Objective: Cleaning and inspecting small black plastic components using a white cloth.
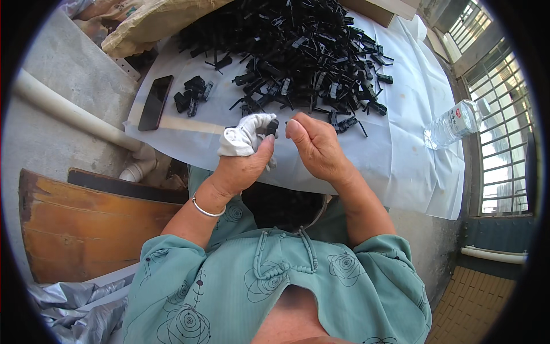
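Note:
My left hand (pixel 245 150), partly covered by a white cloth glove (pixel 238 141), is closed around a small black plastic part (pixel 272 127) that pokes up between thumb and fingers. Just to its right, my right hand (pixel 317 145) is bare and curled, thumb against the bent forefinger; whatever it pinches is hidden or too small to name. Both hands hover over the near edge of a table covered in white sheeting (pixel 366 160). Beyond them spreads a big heap of black plastic parts (pixel 309 51) with thin arms. A smaller cluster of black parts (pixel 193 95) lies to the left.
A dark phone (pixel 156 103) lies at the table's left edge. On the right stands a clear water bottle (pixel 455 124), tilted in view. Brown paper sacking (pixel 154 27) and a cardboard box (pixel 385 8) sit at the back. A wooden board (pixel 91 223) leans below, left.

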The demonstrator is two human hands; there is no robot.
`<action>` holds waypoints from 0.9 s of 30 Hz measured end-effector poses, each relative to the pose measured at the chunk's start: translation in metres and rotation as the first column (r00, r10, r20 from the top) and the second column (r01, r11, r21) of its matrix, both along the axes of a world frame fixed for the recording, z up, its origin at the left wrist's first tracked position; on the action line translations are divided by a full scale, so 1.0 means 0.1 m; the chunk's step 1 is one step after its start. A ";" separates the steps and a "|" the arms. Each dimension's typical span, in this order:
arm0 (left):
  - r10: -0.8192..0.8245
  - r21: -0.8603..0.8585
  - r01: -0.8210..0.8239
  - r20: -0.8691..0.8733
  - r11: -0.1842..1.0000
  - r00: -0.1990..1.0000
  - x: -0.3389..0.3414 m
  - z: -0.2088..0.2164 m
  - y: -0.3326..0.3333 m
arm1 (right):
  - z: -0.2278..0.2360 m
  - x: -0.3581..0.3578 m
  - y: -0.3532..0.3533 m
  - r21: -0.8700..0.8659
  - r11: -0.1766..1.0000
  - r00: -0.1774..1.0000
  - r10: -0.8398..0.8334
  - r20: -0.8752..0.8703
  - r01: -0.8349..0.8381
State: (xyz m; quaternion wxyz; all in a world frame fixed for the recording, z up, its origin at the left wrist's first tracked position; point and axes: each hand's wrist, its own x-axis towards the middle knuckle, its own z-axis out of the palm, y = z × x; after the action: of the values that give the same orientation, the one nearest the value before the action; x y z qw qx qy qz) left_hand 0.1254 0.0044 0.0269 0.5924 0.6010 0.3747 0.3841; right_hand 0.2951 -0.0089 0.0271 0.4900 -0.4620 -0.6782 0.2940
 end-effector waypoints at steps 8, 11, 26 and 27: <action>0.231 0.559 -0.074 -0.216 0.826 0.949 0.05 -0.09 0.01 | -0.13 -0.18 -0.02 -0.056 0.998 0.996 0.021 0.084 -0.016; 0.296 0.707 -0.020 -0.270 0.707 0.916 0.02 -0.09 0.02 | -0.20 -0.27 0.00 -0.112 0.993 0.999 -0.033 0.004 0.033; 0.005 0.036 -0.005 0.005 0.999 1.000 -0.15 0.08 0.09 | -0.10 0.01 0.06 0.036 0.982 0.979 0.180 0.100 -0.184; -0.022 0.090 0.026 -0.048 0.996 0.999 -0.15 0.08 0.08 | -0.07 0.01 0.05 -0.035 0.973 0.971 0.230 0.060 -0.228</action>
State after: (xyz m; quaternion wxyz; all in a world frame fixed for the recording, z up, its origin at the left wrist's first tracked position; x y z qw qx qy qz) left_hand 0.1106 0.0121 0.0352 0.5602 0.6403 0.3635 0.3795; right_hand 0.2958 -0.0042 0.0204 0.4244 -0.3966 -0.7380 0.3433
